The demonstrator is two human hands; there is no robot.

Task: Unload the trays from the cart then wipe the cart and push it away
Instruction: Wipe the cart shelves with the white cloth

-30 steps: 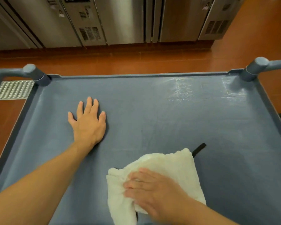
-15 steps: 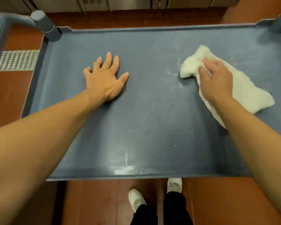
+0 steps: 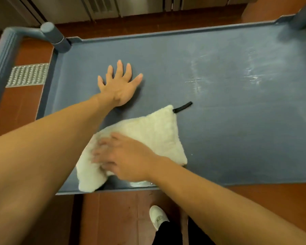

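A: Two hands are on the cart (image 3: 237,138) top. No trays on it, so it's prob. the wiping part now.

B: Where's the cloth (image 3: 148,137)?

A: It lies near the front edge of the cart, a bit left of the middle. One corner hangs by the front rim. A small black loop (image 3: 182,107) sticks out of its far corner.

B: Who holds it?

A: The right hand (image 3: 124,158) presses down on it. Fingers look blurry, so can't tell if they curl round the cloth or just lie flat on it.

B: And the left hand (image 3: 119,87)?

A: Flat on the bare cart top, fingers spread wide, holding nothing. It prob. keeps the cart from rolling.

B: Is the cloth hard to move?

A: Looks soft, fluffy & light. It would bunch up if pushed from one edge, so best to press on the middle w/ a flat palm.

B: What's left to wipe?

A: White streaks (image 3: 196,80) show on the far right part. That bit likely needs a rub.

B: And the cart?

A: It looks big & stiff. Grab the grey handle (image 3: 5,50) at the left to push it.
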